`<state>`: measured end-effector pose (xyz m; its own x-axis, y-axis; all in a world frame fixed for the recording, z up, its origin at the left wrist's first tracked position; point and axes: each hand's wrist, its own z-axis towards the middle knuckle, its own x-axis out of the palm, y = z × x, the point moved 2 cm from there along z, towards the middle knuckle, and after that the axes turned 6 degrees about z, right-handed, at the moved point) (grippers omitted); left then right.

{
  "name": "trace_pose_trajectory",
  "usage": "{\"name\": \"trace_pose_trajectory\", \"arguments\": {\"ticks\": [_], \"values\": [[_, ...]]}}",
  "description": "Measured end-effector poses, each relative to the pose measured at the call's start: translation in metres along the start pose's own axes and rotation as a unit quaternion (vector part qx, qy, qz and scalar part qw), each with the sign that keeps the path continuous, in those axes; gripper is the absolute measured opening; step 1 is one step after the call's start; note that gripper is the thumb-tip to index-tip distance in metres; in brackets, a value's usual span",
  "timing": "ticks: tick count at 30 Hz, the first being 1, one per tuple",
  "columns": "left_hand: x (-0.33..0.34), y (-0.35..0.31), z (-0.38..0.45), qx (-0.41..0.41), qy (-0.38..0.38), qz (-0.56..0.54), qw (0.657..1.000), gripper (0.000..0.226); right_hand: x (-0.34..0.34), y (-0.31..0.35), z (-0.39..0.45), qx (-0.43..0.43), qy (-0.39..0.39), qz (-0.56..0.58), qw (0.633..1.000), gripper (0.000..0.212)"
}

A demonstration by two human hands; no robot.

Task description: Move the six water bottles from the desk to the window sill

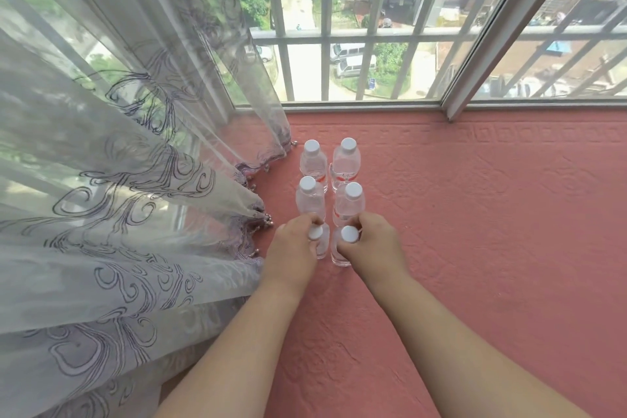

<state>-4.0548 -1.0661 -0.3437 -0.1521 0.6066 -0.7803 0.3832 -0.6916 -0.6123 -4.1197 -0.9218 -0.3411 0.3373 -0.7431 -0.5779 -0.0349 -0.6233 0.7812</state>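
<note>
since both hands, left hand (294, 249) and right hand (372, 245), pinch bottle necks just under the caps, grip looks solid. left bottle (322, 244) and right bottle (340, 253) seem full, smooth, a bit heavy.

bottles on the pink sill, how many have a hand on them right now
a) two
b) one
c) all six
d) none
a: the left hand grips the near left bottle and the right hand grips the near right bottle; the four behind stand untouched.

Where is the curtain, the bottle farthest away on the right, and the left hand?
curtain (135, 180), head view, middle of the sheer fabric.
far right bottle (346, 163), head view, its clear shoulder.
left hand (295, 244), head view, back of the hand.
</note>
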Motion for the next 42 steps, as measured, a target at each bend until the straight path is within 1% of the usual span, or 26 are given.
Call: {"name": "trace_pose_trajectory", "arguments": {"ticks": [9,13,17,19,22,23,26,30,34,37,40,42], "values": [[0.002,0.001,-0.003,0.002,-0.022,0.005,1.0,0.035,0.001,-0.001,0.0,-0.008,0.002,0.014,1.0,0.015],[0.003,0.001,-0.002,-0.003,-0.02,0.009,1.0,0.034,0.003,0.0,0.002,-0.017,0.012,0.001,1.0,0.014],[0.003,0.001,-0.005,-0.01,-0.021,0.002,1.0,0.036,0.001,-0.002,0.003,-0.016,0.006,0.01,1.0,0.014],[0.003,0.0,-0.005,-0.008,-0.021,0.011,1.0,0.035,0.001,-0.003,0.002,-0.022,0.006,-0.003,1.0,0.012],[0.0,-0.004,-0.005,-0.011,0.001,0.033,0.999,0.038,0.001,-0.001,0.006,-0.041,0.018,-0.045,0.998,0.013],[-0.002,-0.007,-0.004,-0.012,0.009,0.041,0.999,0.039,-0.001,0.0,0.007,-0.039,0.023,-0.058,0.997,0.015],[-0.01,-0.015,-0.003,-0.011,0.022,0.063,0.998,0.04,-0.009,0.008,0.008,-0.021,0.031,-0.108,0.993,0.04],[-0.032,-0.034,-0.005,-0.015,0.008,0.114,0.993,0.035,-0.029,0.027,0.004,-0.011,0.046,-0.162,0.986,0.056],[-0.067,-0.061,-0.016,-0.001,-0.011,0.138,0.99,0.035,-0.063,0.057,-0.004,-0.005,0.046,-0.179,0.983,0.066],[-0.096,-0.075,-0.026,0.0,0.002,0.137,0.991,0.037,-0.085,0.085,-0.018,-0.022,0.059,-0.207,0.976,0.075],[-0.126,-0.091,-0.036,0.005,0.001,0.175,0.985,0.046,-0.109,0.112,-0.038,-0.045,0.049,-0.235,0.97,0.083],[-0.144,-0.101,-0.044,0.007,-0.001,0.21,0.978,0.056,-0.121,0.13,-0.052,-0.069,0.026,-0.268,0.961,0.084]]}}
